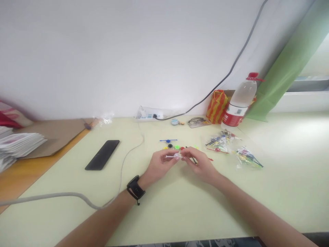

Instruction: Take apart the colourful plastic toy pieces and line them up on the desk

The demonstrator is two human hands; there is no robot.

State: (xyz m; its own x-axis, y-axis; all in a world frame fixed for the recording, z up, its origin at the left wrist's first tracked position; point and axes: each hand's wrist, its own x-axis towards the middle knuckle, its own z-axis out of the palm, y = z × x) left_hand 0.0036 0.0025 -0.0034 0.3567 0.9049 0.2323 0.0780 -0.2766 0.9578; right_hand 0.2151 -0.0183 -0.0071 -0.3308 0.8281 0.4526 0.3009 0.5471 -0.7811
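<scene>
Between my two hands is a small white plastic piece with a thin stick (pixel 170 156) pointing left. My left hand (pixel 161 163) pinches it from the left, a black watch on that wrist. From the other side, the fingertips of my right hand (pixel 199 163) close on the same white piece. Just beyond my fingers lie a blue arrow-shaped piece with a round hub (pixel 168 141), a black disc (pixel 170 146), a green disc (pixel 177 147) and a red disc (pixel 182 148). Dark and red sticks are partly covered by my right hand.
Clear bags of coloured plastic parts (pixel 220 141) lie to the right, below a large water bottle (pixel 239 101) and a striped bag (pixel 217 107). At left are a black phone (pixel 102 155), a pale cable (pixel 122 164) and stacked papers (pixel 23 145). A power strip (pixel 149 115) sits against the wall.
</scene>
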